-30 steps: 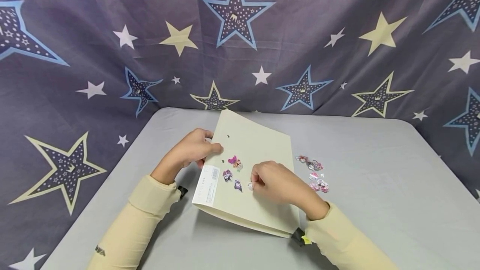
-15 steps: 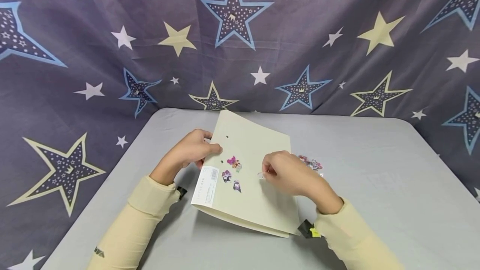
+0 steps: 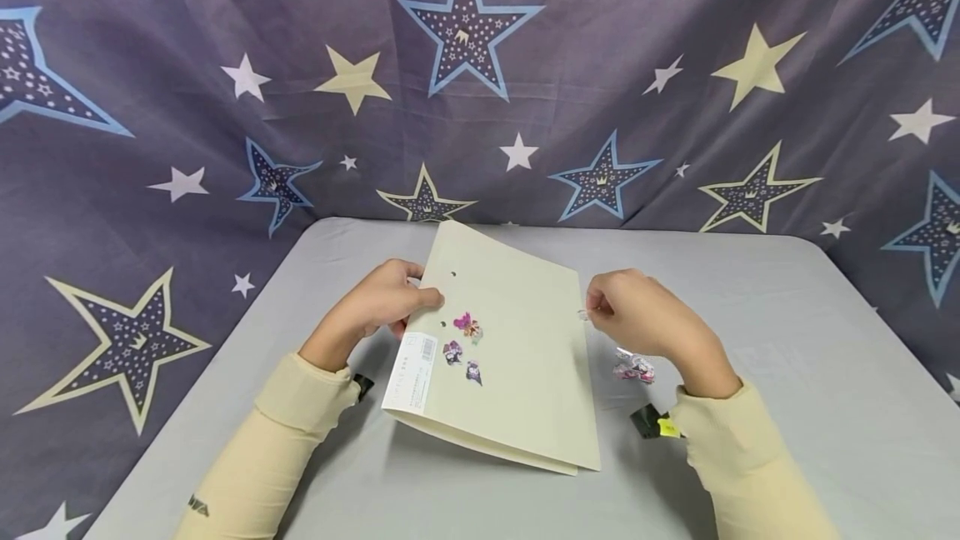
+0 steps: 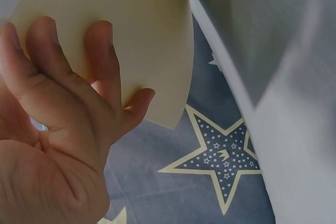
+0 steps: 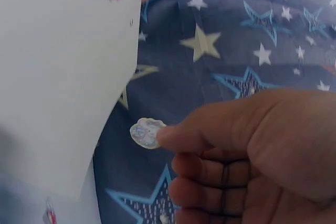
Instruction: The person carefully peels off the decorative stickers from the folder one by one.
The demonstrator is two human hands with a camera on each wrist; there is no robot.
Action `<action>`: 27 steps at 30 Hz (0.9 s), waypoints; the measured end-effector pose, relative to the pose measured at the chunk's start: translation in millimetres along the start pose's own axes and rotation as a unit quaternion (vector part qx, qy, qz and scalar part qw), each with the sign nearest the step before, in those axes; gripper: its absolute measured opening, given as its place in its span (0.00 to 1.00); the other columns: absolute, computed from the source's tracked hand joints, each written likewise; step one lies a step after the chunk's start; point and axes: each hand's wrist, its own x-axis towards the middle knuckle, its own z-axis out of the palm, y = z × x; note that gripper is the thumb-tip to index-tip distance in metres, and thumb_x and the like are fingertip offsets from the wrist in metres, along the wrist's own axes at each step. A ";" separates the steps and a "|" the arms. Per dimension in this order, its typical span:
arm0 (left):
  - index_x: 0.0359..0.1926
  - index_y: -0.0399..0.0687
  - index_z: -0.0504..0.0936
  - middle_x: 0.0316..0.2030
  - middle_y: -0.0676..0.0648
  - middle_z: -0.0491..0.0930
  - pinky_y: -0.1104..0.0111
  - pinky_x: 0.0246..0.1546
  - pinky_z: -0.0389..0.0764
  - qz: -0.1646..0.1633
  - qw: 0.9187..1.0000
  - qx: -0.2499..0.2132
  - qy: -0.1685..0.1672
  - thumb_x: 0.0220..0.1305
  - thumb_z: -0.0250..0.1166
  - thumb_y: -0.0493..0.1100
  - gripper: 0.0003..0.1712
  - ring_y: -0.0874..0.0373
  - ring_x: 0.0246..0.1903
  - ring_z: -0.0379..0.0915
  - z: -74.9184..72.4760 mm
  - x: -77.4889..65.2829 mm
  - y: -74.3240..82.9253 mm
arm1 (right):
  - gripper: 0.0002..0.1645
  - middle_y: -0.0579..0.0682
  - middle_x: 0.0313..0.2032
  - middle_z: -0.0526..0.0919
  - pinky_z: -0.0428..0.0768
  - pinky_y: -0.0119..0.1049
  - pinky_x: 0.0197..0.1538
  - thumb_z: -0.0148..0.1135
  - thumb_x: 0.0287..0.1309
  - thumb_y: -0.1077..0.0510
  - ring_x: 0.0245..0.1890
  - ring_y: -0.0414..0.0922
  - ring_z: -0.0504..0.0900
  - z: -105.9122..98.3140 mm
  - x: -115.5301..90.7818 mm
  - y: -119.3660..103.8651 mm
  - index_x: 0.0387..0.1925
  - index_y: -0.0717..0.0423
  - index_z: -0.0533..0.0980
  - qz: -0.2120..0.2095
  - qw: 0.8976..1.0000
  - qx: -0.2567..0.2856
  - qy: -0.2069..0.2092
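A cream folder (image 3: 525, 315) is held tilted over the table. My left hand (image 3: 382, 298) grips it by the left edge, thumb on the front; in the left wrist view the fingers (image 4: 47, 45) lie against its other side. Just off its right edge, my right hand (image 3: 652, 319) pinches a small pale sticker (image 5: 146, 132) between thumb and forefinger. On the cover are a pink and orange sticker (image 3: 467, 325), a purple one (image 3: 453, 352) and a darker purple one (image 3: 474, 372). A white label (image 3: 415, 371) is at the folder's lower left.
Loose pink and silver stickers (image 3: 634, 366) lie on the grey table (image 3: 787, 357), right of the folder and partly behind my right hand. A dark star-patterned cloth (image 3: 570, 90) hangs behind the table and along its sides.
My right hand has moved right and away from me, from over the folder's cover to past its right edge, the pale sticker still pinched. The left hand and folder stay in place.
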 end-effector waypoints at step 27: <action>0.54 0.29 0.76 0.26 0.39 0.87 0.68 0.10 0.79 0.000 1.000 -0.004 -0.001 0.62 0.64 0.39 0.22 0.51 0.18 0.83 -0.6 -1.3 0.7 | 0.29 0.42 0.13 0.58 0.62 0.33 0.26 0.58 0.69 0.63 0.17 0.39 0.54 5.7 2.2 47.3 0.12 0.46 0.62 0.107 0.985 0.018 -0.135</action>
